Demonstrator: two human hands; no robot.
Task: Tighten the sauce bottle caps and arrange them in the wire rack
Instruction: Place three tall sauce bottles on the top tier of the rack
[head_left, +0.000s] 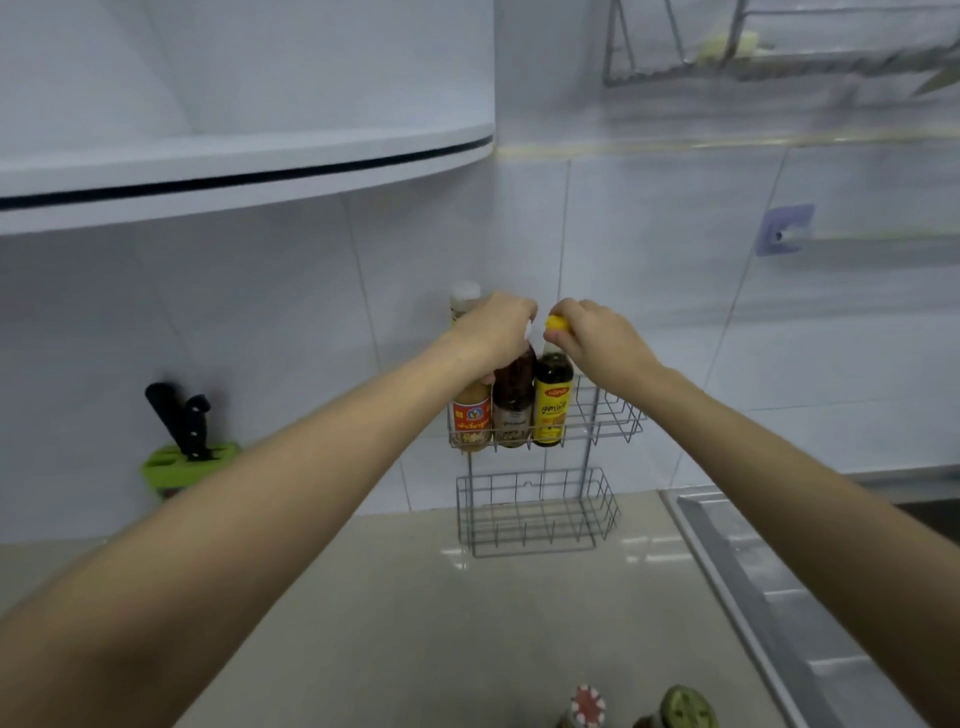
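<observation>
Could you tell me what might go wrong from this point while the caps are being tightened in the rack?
1. The right hand twists the yellow cap on a tall bottle behind a low wire rail; it might tip its neighbours.
2. The left hand covers the middle bottle, so its cap cannot be checked.
3. Two bottles near the counter's front edge could be knocked off.

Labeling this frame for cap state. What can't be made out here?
Head view only:
- Middle bottle cap: covered by the left hand.
- Yellow cap seating: right hand fingers wrap it.
- Two bottle tops at the bottom edge: bodies cut off.
- Upper rack contents: blurred.
- Labels: too small to read.
</observation>
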